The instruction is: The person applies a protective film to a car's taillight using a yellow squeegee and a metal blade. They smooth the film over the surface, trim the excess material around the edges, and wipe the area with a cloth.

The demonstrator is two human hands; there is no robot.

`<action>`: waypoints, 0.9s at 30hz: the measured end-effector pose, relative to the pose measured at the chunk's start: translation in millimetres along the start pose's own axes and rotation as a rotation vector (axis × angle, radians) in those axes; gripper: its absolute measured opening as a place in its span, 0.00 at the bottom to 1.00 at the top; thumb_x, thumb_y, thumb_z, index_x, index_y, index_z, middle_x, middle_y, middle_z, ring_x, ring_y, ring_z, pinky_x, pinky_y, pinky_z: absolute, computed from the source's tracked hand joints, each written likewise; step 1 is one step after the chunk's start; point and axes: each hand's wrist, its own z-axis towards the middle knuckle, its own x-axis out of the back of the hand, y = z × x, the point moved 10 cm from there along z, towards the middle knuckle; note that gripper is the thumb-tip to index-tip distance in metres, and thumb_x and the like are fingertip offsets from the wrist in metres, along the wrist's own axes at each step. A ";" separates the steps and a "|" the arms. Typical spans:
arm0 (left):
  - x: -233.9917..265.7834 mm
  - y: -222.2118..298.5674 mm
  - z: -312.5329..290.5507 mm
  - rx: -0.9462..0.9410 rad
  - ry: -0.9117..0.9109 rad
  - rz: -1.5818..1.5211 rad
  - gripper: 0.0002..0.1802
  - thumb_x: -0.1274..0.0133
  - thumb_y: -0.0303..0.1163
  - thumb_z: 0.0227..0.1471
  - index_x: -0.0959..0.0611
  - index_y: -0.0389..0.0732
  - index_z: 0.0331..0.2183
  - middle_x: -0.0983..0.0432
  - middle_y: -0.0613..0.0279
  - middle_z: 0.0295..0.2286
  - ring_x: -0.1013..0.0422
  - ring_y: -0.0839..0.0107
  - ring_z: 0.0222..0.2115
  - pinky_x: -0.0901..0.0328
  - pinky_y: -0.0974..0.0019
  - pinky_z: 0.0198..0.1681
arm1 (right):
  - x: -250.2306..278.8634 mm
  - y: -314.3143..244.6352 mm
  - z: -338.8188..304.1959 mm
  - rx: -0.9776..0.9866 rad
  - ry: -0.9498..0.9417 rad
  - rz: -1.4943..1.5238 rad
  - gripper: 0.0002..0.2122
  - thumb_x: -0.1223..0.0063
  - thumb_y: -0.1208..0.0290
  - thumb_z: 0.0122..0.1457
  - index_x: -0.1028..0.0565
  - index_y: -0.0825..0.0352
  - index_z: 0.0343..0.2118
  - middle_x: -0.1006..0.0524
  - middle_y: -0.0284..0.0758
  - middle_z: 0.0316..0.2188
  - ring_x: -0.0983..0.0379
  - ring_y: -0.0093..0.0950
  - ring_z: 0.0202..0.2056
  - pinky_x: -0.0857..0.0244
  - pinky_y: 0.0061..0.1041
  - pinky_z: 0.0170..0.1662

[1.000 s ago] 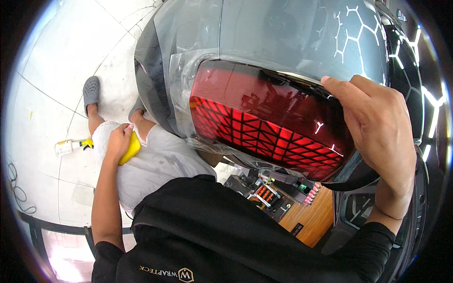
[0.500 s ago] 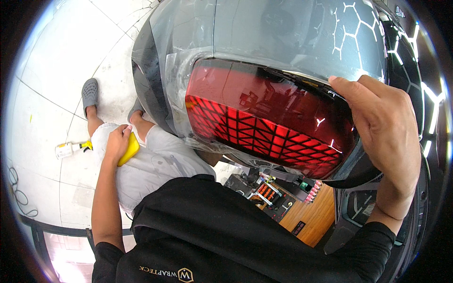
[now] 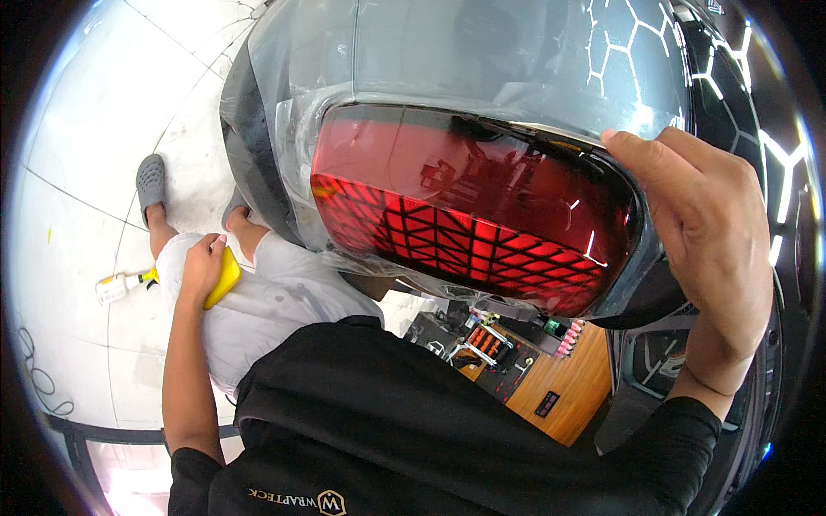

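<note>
My left hand [image 3: 203,268] rests on my thigh, its fingers closed round a flat yellow squeegee [image 3: 224,281]. My right hand [image 3: 707,202] is at the upper right edge of a red tail light [image 3: 482,185]. Its thumb and fingers are bent together at the seam between lamp and body; the hand itself hides what they pinch. Clear film [image 3: 299,129], wrinkled and loose in places, runs along the left side and lower edge of the lamp. Above the lamp curves the glossy grey car body panel [image 3: 499,60].
A white spray bottle [image 3: 112,290] with a yellow trigger lies on the pale tiled floor [image 3: 77,198]. Tools lie on a dark mat [image 3: 430,335] beside a wooden surface [image 3: 551,387]. A dark cable [image 3: 39,378] is coiled at the far left.
The view has shifted, so the car and tail light sit slightly farther left. Both hands keep nearly the same pose, the left still with the squeegee on my thigh.
</note>
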 end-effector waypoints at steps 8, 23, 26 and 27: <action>-1.5 -1.7 2.2 0.009 -0.026 0.019 0.24 0.53 0.44 0.61 0.18 0.32 0.43 0.21 0.36 0.33 0.24 0.44 0.36 0.32 0.54 0.42 | 2.9 6.3 -5.2 -0.006 0.011 0.011 0.13 0.49 0.85 0.52 0.23 0.72 0.41 0.28 0.43 0.23 0.30 0.37 0.22 0.39 0.32 0.26; -4.0 -4.2 4.4 0.007 -0.036 0.064 0.25 0.53 0.45 0.61 0.19 0.31 0.43 0.21 0.36 0.36 0.24 0.44 0.39 0.32 0.54 0.44 | 11.2 18.1 -27.4 -0.055 0.023 -0.021 0.17 0.51 0.85 0.50 0.23 0.69 0.45 0.33 0.40 0.21 0.34 0.32 0.20 0.44 0.29 0.25; -6.5 -8.9 7.1 -0.007 -0.037 0.075 0.25 0.53 0.45 0.61 0.19 0.31 0.43 0.21 0.36 0.35 0.24 0.44 0.39 0.32 0.54 0.44 | 14.0 19.3 -30.5 -0.063 0.028 -0.016 0.17 0.51 0.86 0.50 0.23 0.69 0.45 0.32 0.40 0.21 0.34 0.32 0.21 0.43 0.28 0.25; -6.6 -9.7 7.3 -0.009 -0.037 0.079 0.25 0.53 0.45 0.61 0.19 0.31 0.43 0.21 0.36 0.35 0.24 0.44 0.39 0.32 0.54 0.44 | 14.1 20.4 -31.3 -0.066 0.027 -0.015 0.17 0.51 0.86 0.50 0.23 0.69 0.45 0.32 0.40 0.21 0.34 0.32 0.21 0.43 0.28 0.25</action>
